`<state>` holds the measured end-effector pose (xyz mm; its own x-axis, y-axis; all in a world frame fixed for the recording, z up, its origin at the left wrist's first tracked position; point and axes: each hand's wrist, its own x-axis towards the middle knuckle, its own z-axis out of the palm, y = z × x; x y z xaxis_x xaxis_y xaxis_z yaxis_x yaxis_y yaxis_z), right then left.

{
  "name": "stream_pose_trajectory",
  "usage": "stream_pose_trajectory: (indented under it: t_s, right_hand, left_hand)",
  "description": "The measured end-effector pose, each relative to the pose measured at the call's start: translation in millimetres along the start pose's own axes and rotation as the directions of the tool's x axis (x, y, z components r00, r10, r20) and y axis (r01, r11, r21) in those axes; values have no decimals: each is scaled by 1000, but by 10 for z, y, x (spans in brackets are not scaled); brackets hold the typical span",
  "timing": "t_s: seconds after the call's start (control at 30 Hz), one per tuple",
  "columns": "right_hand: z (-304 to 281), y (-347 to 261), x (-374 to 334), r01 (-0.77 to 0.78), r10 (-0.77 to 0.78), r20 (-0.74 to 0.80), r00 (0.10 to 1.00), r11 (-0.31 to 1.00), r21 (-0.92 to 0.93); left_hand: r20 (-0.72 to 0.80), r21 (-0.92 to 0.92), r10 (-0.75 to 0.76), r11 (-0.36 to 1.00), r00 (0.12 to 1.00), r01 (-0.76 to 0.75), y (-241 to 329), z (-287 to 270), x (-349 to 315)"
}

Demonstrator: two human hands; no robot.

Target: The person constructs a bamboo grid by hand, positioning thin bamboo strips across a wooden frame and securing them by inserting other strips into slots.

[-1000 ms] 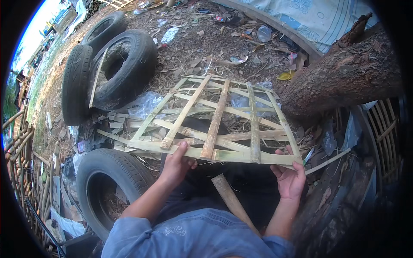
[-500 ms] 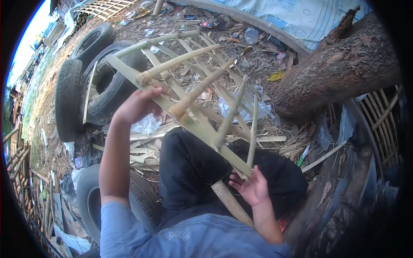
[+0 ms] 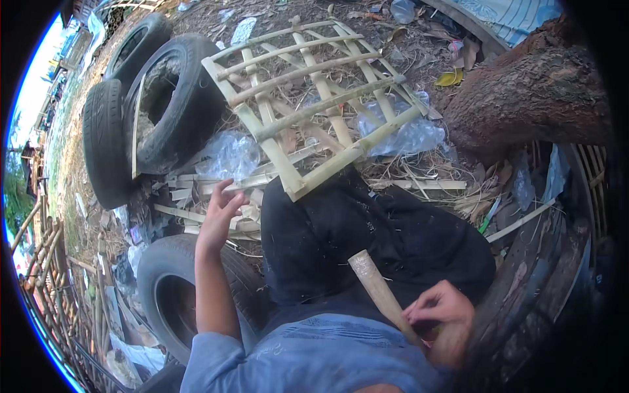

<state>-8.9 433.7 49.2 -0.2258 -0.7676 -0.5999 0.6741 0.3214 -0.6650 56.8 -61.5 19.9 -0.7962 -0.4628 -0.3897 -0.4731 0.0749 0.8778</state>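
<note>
A bamboo lattice frame, made of pale split strips with round cross sticks, lies tilted beyond my knees. Its near corner overlaps my dark trousers. My left hand is off the frame, to the left of that corner, holding nothing, with its fingers apart. Across my lap lies a short, thick bamboo stick, its lower end reaching my shirt. Beside that lower end, my right hand is closed, its fingertips at the stick's edge. Whatever may be inside the fingers is hidden.
Several old tyres stand at the left, and another tyre lies by my left arm. A thick tree trunk leans in at the right. Bamboo offcuts, clear plastic bags and a green-handled tool litter the ground.
The bamboo frame has gone from both hands to resting beyond my knees. My left hand has let go and drawn back. My right hand has moved down beside the bamboo stick and closed.
</note>
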Motion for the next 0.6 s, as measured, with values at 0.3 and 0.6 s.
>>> stream_pose_trajectory:
  t_s: [0.3,0.6]
  right_hand:
    - [-201,-154,239,25,-71,-288,955,987,-160]
    - [604,394,38,-579,-17,-635,772,391,-715]
  left_hand:
    - [85,-160,53,986,995,-39,282,811,425]
    - [191,-241,22,970,981,25,392,1019,628]
